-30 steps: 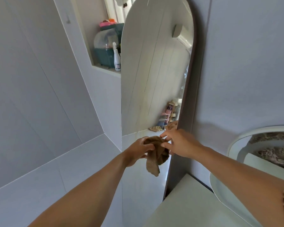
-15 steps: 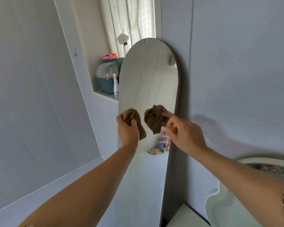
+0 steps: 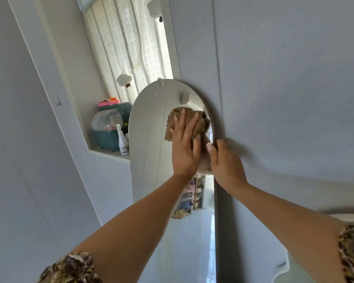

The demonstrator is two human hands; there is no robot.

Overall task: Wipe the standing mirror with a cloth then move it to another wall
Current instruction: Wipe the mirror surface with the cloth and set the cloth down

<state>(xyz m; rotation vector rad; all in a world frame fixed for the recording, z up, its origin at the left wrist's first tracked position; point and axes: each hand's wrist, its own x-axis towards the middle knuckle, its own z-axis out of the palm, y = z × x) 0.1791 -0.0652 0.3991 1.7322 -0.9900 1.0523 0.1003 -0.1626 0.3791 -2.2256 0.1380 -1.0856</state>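
Now my left hand (image 3: 184, 144) presses the brown cloth (image 3: 194, 121), lately bunched between both hands, flat-fingered against the standing mirror (image 3: 151, 139) near its top, while my right hand (image 3: 225, 162) grips its edge, so wiping begins.
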